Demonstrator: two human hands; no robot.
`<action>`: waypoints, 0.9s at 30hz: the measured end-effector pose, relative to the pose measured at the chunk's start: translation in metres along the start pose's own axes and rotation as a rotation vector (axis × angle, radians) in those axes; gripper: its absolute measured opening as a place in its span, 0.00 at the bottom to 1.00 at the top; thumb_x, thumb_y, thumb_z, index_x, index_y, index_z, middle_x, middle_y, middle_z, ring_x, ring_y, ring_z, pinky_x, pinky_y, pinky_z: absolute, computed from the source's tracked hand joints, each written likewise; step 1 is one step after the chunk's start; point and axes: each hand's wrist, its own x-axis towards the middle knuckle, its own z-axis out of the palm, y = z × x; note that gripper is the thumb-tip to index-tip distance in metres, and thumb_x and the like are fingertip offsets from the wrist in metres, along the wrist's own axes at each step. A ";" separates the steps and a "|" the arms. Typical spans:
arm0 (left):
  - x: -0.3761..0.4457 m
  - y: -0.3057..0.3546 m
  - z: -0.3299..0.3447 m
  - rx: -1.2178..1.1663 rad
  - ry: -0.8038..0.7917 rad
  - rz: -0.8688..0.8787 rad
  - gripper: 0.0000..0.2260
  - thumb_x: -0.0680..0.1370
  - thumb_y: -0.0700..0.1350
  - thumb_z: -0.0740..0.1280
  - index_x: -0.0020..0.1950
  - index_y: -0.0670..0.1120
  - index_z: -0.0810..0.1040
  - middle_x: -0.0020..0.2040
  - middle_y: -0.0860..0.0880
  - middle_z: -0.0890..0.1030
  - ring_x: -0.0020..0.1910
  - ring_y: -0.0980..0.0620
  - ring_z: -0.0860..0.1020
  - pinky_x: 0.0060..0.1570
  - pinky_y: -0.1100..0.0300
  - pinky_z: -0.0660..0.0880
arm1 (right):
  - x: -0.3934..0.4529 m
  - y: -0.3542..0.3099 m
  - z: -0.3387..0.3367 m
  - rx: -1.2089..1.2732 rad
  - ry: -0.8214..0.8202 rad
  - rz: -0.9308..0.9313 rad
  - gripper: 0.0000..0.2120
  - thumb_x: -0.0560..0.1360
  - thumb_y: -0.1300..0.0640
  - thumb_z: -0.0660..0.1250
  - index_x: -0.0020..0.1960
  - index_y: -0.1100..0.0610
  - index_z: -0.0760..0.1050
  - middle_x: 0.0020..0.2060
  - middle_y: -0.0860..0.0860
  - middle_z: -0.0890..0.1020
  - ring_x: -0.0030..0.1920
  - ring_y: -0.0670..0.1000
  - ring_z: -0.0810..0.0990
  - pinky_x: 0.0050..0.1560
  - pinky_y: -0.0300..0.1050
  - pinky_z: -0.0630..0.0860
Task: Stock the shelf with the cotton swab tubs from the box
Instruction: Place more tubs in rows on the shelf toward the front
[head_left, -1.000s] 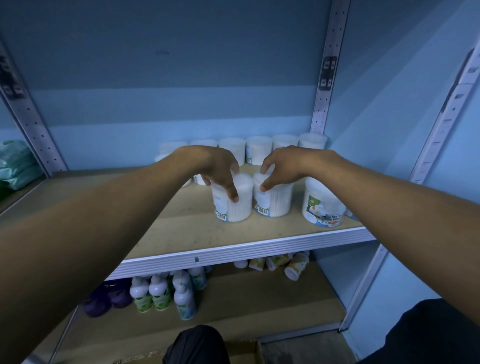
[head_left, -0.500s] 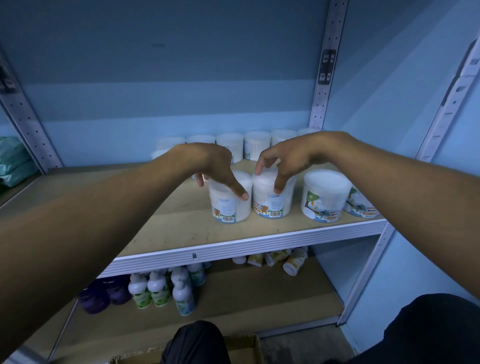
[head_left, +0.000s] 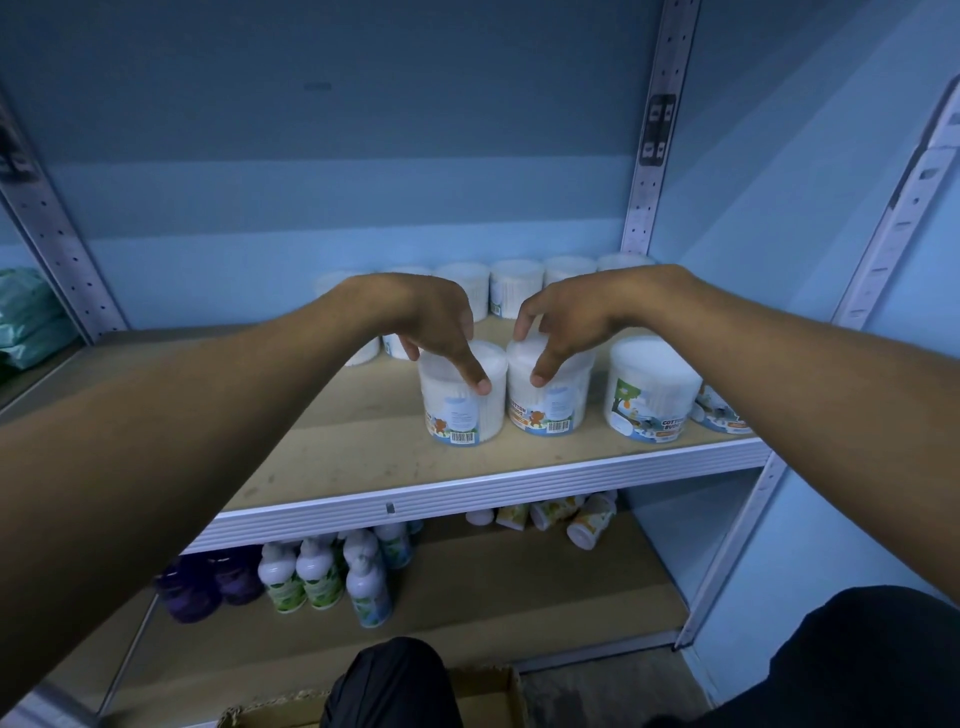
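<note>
Both hands curl down over tubs on the upper shelf (head_left: 363, 467): the left hand (head_left: 426, 322) grips the lid end of the left front tub (head_left: 462, 410), thumb pressed on its near side, and the right hand (head_left: 566, 322) grips the neighbouring tub (head_left: 550, 400) the same way. These two tubs stand upright, touching each other, near the front edge.

Counted from the head camera: four cotton swab tubs stand in the front row, the two held ones, a third tub (head_left: 649, 395) just to their right and a fourth tub (head_left: 719, 410) partly hidden behind the right forearm. Behind them a back row (head_left: 514, 286) runs along the wall, with about six lids showing and two more tubs peeking out under the left hand; the exact number is hard to tell. On the lower shelf (head_left: 493, 582) stand roughly six white bottles (head_left: 366, 582), two purple bottles (head_left: 208, 587) and about four small cans (head_left: 587, 519) lying tilted. One cardboard box (head_left: 488, 696) sits at the bottom edge beside a dark knee.

Compared with half a second ago, the hands have stayed on the same two tubs with little change in grip. The pair sits in nearly the same spot, and a full second ago it stood further back on the shelf board.
</note>
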 end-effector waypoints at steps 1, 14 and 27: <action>-0.001 0.001 0.000 0.020 0.014 -0.010 0.37 0.59 0.69 0.77 0.61 0.51 0.78 0.54 0.55 0.80 0.39 0.51 0.83 0.39 0.60 0.76 | -0.002 0.001 -0.001 0.007 -0.016 -0.010 0.31 0.66 0.41 0.78 0.66 0.40 0.73 0.66 0.44 0.73 0.65 0.51 0.73 0.68 0.50 0.70; -0.007 -0.004 -0.003 -0.098 -0.048 0.061 0.42 0.67 0.59 0.78 0.77 0.52 0.64 0.75 0.55 0.68 0.70 0.49 0.70 0.61 0.60 0.70 | -0.004 0.000 -0.006 -0.012 0.015 0.004 0.34 0.66 0.32 0.74 0.68 0.42 0.72 0.64 0.46 0.74 0.64 0.53 0.76 0.65 0.49 0.72; 0.000 0.005 0.005 -0.050 -0.038 0.008 0.40 0.56 0.71 0.77 0.62 0.51 0.75 0.59 0.53 0.77 0.43 0.48 0.85 0.44 0.58 0.81 | -0.002 0.007 -0.005 0.081 -0.081 -0.043 0.28 0.66 0.47 0.81 0.63 0.43 0.76 0.62 0.46 0.76 0.61 0.52 0.78 0.58 0.43 0.76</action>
